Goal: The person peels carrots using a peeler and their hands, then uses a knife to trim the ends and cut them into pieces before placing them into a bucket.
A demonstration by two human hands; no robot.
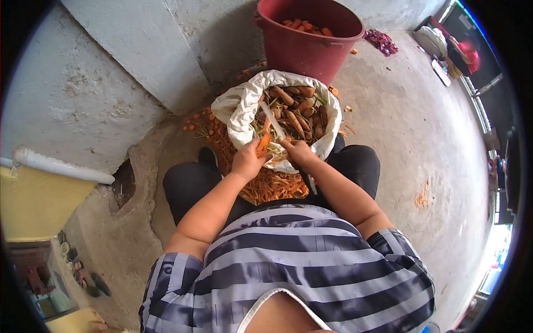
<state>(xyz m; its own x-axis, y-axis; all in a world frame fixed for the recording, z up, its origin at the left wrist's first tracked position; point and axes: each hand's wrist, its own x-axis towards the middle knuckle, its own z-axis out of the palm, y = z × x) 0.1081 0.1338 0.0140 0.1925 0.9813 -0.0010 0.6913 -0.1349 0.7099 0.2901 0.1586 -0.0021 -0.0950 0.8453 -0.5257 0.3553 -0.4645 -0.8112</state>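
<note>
My left hand (249,161) is closed around an orange carrot (264,144) over the near left rim of a white sack (332,119). The fingers of my right hand (297,152) grip the handle of a knife (272,119), whose pale blade points up and left, close beside the carrot. Inside the rolled-down sack lie several unpeeled brownish carrots (295,123) with bits of green stem. Orange peelings (275,187) are heaped on the floor between my legs and along the sack's left side.
Behind the sack stands a large red bucket (311,50) with cut carrot pieces inside. Purple scraps (381,43) lie on the floor to its right. A rough wall (105,72) rises at the left. A person in red (469,55) is at the far right.
</note>
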